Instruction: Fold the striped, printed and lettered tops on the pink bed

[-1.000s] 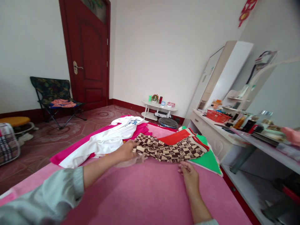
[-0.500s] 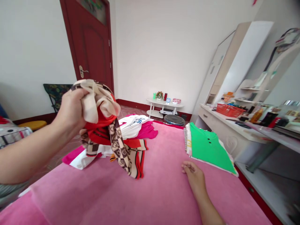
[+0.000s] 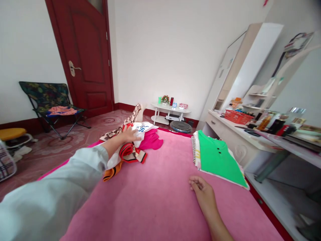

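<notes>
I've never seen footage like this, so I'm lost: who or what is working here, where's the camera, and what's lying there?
No machine: these are a person's bare hands, seen from a camera worn on their head. The left hand touches a checked garment on a clothes heap; whether it grips is unclear. The right hand, loosely curled, holds nothing visible. The pink cover also bears a white shirt in that heap and, further right, a flat green top.

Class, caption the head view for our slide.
Left hand at a jumble of clothes, right hand near a green shirt.
</notes>
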`<state>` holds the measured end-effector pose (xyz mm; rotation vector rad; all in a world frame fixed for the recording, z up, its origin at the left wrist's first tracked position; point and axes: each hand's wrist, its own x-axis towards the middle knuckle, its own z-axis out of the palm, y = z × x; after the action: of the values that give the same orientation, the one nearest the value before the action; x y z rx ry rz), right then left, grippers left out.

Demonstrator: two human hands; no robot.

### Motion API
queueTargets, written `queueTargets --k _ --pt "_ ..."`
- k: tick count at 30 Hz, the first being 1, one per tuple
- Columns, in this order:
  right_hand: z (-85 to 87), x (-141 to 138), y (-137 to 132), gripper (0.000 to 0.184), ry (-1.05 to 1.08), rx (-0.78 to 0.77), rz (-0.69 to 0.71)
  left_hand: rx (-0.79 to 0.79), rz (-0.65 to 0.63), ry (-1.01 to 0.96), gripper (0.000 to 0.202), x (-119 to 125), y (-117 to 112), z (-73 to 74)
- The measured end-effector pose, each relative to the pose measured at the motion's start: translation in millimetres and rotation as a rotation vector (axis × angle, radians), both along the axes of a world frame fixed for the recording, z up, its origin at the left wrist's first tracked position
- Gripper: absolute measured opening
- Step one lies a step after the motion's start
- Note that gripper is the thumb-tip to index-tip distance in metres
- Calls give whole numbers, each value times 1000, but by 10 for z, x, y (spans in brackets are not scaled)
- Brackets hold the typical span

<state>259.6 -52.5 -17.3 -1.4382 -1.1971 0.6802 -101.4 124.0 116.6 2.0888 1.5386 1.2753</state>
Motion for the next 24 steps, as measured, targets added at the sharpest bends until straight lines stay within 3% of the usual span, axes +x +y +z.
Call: queueTargets --k 2,3,6,10,13,16,18,21,24 --pt "-8 7 7 26 -9 -8 5 -91 41 127 67 3 -183 -414" --pt "-13 11 12 26 -12 -7 6 -117 81 286 63 -9 -285 -548" --pt "-32 29 26 27 -31 -9 3 -146 183 628 54 -78 -565 -678" --pt "-53 54 38 29 -45 -14 17 -112 149 674 30 -202 -766 -468" --pt "-55 62 40 29 -43 -7 34 -33 39 579 25 -288 -863 -255" --pt "-50 62 39 29 -46 0 41 3 -127 521 27 -373 -1068 -142" --pt "-51 61 41 29 -43 5 45 -60 -247 531 27 -437 -1269 -138" --pt "-61 63 46 29 -57 -6 50 -282 -376 536 25 -546 -1506 -145" --pt "-75 69 50 30 -98 -30 52 -513 -364 394 18 -649 -1413 -59"
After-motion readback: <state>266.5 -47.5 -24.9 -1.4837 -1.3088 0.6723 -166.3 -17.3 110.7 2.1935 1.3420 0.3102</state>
